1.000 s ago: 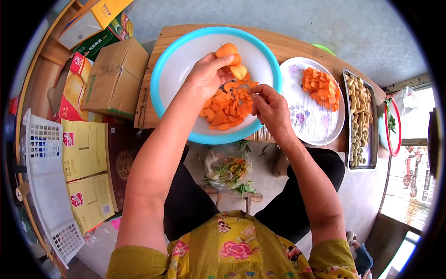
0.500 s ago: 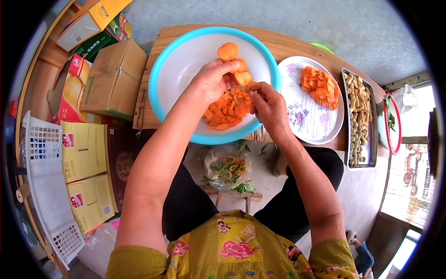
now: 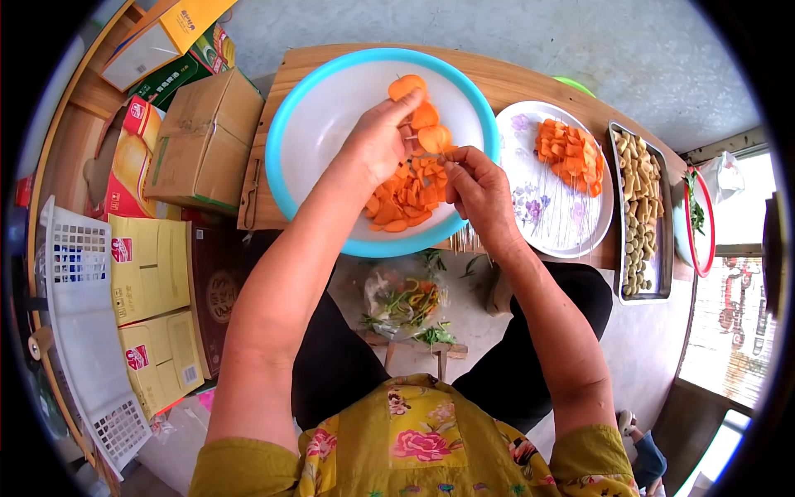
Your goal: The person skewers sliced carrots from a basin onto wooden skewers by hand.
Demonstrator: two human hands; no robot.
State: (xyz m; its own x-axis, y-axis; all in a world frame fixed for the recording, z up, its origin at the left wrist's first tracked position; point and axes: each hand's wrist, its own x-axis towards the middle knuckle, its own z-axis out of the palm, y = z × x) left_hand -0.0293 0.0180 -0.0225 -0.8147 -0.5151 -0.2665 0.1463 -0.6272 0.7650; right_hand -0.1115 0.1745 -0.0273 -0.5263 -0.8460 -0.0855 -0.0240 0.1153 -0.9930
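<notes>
Above the basin, my left hand (image 3: 377, 141) is closed around thin orange carrot slices (image 3: 433, 137) threaded in a row on a skewer, its thumb along the upper ones. My right hand (image 3: 480, 189) pinches the skewer's lower end near the basin's right rim; most of the stick is hidden by fingers and slices. Under both hands, a heap of loose carrot slices (image 3: 402, 203) lies in the white basin with a blue rim (image 3: 286, 157). To the right, a flowered white plate (image 3: 517, 157) carries a pile of skewered carrot slices (image 3: 571, 156), their thin sticks pointing toward me.
A metal tray (image 3: 617, 137) of skewered pale food stands right of the plate on the wooden table (image 3: 306, 62). Beyond it is a red-rimmed bowl (image 3: 704, 224) with greens. Cardboard boxes (image 3: 203, 137) stack up at left. A plastic bag of vegetable scraps (image 3: 402, 302) sits below.
My left thumb and fingers have shifted slightly upward along the row, and the threaded carrot slices sit a little differently. My right hand stays almost where it was.
</notes>
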